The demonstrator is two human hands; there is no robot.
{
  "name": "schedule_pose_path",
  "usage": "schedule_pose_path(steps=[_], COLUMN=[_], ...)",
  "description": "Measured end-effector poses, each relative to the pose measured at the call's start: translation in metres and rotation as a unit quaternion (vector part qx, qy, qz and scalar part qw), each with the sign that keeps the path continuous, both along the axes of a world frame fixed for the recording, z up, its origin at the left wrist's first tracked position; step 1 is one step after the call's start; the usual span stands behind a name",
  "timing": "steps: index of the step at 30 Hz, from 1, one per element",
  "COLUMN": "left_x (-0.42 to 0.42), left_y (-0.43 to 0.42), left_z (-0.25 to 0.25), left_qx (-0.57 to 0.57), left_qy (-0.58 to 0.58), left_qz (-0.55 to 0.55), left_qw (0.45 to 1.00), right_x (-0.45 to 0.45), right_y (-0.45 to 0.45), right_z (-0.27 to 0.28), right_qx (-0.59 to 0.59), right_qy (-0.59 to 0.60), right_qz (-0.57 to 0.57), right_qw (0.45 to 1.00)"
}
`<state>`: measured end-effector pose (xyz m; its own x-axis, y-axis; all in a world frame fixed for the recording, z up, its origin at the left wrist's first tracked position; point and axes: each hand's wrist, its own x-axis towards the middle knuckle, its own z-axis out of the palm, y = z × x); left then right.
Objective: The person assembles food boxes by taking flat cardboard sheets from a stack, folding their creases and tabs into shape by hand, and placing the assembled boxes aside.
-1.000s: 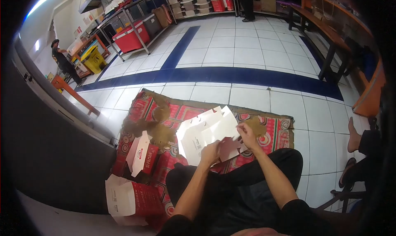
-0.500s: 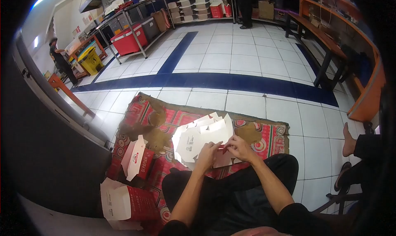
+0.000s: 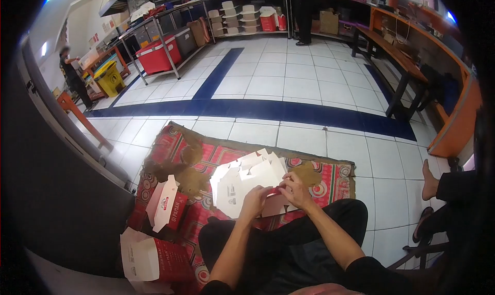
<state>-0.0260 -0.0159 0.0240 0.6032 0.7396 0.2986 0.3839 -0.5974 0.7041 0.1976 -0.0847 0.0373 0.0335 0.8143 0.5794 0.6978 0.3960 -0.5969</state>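
Observation:
A pile of flat white carton blanks (image 3: 242, 184) lies on the mat in front of my crossed legs. My left hand (image 3: 254, 202) is closed on the near edge of the top carton blank, fingers bent over it. My right hand (image 3: 296, 192) pinches the same edge from the other side. Between them a narrow red flap (image 3: 274, 191) of the blank stands folded up. To the left are a partly folded red and white box (image 3: 176, 212) with its lid raised and another red and white box (image 3: 172, 258) nearer me.
The worn red patterned mat (image 3: 335, 179) lies on white tiles. A dark panel (image 3: 62, 192) borders the left side. At right are another person's bare foot (image 3: 429, 181) and a wooden bench (image 3: 397, 52). A red cooler (image 3: 157, 56), yellow bin (image 3: 110, 78) and two standing people are farther off.
The view has tilted up slightly. My hands have drawn slightly apart along the carton's edge, and more of the red flap shows between them.

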Motion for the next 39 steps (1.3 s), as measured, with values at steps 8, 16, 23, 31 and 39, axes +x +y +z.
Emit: schedule_pose_path(steps=[8,16,23,31,39], left_x=[-0.009,-0.010,-0.030,-0.118,-0.121], left_y=[-0.011,-0.008,-0.016,-0.102,-0.107], left_z=[0.016,0.009,0.152,0.368,0.377], left_qx=[0.044,0.094,0.145,0.543,0.524], left_qy=[0.111,0.193,-0.160,-0.216,-0.200], left_qz=[-0.021,-0.074,0.071,0.222,0.193], left_qw=[0.993,0.974,0.974,0.781,0.805], right_x=[0.008,-0.001,-0.006,0.004,0.001], right_y=[-0.004,-0.006,0.001,0.009,0.006], right_z=[-0.015,-0.027,-0.051,-0.094,-0.111], right_qx=[-0.119,-0.134,-0.176,-0.239,-0.277], right_qy=[-0.032,-0.087,-0.097,-0.201,-0.220], right_qz=[0.063,0.124,0.071,0.107,0.104], right_qw=[0.990,0.979,0.977,0.944,0.929])
